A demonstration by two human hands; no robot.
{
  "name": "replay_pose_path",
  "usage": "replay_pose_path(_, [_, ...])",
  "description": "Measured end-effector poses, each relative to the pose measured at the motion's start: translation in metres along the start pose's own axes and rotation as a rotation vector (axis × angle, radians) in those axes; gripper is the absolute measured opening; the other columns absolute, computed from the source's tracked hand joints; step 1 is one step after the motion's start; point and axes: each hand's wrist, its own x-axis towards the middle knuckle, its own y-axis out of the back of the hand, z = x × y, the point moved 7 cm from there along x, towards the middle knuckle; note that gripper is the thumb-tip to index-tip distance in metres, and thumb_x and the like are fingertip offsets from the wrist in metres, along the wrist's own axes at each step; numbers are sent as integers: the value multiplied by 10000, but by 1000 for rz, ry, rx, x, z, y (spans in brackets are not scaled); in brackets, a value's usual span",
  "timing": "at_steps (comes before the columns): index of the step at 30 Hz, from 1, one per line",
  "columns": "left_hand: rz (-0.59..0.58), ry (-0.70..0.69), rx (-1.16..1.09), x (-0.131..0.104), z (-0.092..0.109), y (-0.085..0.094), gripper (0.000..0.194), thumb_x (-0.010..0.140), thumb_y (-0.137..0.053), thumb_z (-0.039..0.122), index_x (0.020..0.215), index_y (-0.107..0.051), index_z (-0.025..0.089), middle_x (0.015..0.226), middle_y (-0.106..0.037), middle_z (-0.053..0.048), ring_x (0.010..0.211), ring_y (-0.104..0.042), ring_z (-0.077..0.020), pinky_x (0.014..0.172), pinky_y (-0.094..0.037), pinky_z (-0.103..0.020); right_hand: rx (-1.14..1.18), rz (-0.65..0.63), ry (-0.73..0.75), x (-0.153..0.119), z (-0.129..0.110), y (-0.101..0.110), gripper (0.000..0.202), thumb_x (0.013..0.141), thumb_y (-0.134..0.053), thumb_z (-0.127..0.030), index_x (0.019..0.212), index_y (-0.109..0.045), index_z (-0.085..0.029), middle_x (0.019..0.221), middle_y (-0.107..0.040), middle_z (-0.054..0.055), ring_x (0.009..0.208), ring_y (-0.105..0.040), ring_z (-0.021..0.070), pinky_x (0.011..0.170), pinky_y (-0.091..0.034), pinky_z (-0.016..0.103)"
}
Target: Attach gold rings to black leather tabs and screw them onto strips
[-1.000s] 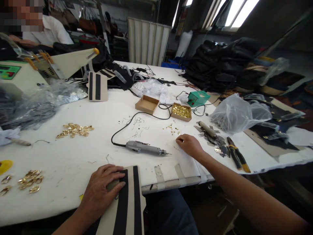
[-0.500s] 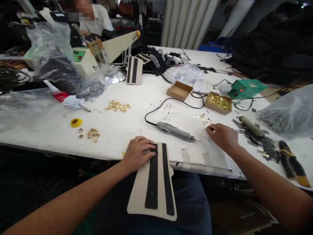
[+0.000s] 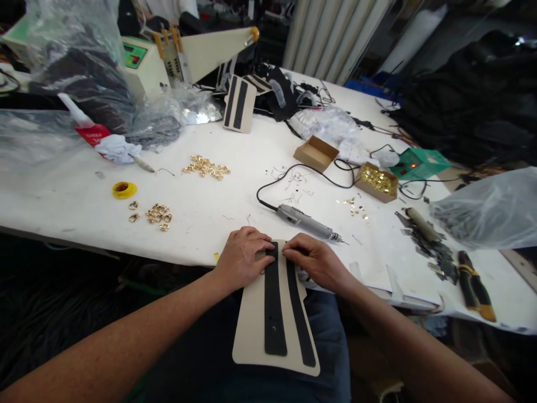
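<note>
A beige panel [image 3: 253,330] with two black strips [image 3: 274,308] lies over my lap, its far end on the table edge. My left hand [image 3: 243,258] grips that far end, thumb and fingers closed at the top of the left strip. Beside it, my right hand [image 3: 315,258] is pinched at the top of the right strip; what its fingertips hold is hidden. A grey electric screwdriver [image 3: 308,221] lies just beyond my right hand, its bit pointing right. Small gold discs [image 3: 356,208] are scattered farther off.
Gold metal fittings [image 3: 206,167] lie in piles at left, near a yellow tape roll [image 3: 125,190]. An open cardboard box [image 3: 316,154] and a box of gold pieces [image 3: 376,182] stand behind the screwdriver cable. Black-and-yellow pliers [image 3: 475,286] lie at right, near dark metal plates [image 3: 440,252].
My right hand has moved left from beside the gold discs to the panel's far end. My left hand stays on the panel. The view has shifted a little.
</note>
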Motion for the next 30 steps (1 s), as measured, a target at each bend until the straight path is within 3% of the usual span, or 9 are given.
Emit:
replay_pose_path(4, [0, -15, -11, -1, -2, -1, 247, 874, -795, 311, 1121, -789, 311, 1266, -772, 14, 1264, -560, -303, 1062, -434, -532, -76, 10, 54, 13, -7, -25, 146, 963, -622, -283, 907, -749, -236, 930, -693, 20, 948, -645, 194, 926, -483, 330])
replay_pose_path(18, [10, -27, -42, 0, -4, 1, 225, 895, -783, 320, 1117, -780, 283, 1257, -780, -1, 1247, -564, -302, 1046, -432, -519, -74, 19, 73, 15, -9, -28, 141, 956, -642, -224, 867, -749, -248, 890, -687, 10, 920, -651, 187, 880, -477, 316])
replay_pose_path(26, [1, -29, -22, -2, -6, -4, 240, 930, -744, 362, 1157, -768, 286, 1297, -764, -6, 1274, -549, -305, 1073, -412, -520, -125, 49, -90, 18, -2, -28, 86, 907, -681, -254, 858, -751, -242, 920, -745, 10, 897, -670, 196, 856, -475, 324])
replay_pose_path(30, [7, -37, -16, -2, -5, -3, 245, 929, -747, 355, 1159, -767, 275, 1298, -764, -11, 1283, -544, -305, 1069, -411, -515, -76, 60, -202, 20, 6, -28, 59, 859, -709, -275, 888, -702, -224, 827, -719, -14, 753, -630, 161, 724, -464, 293])
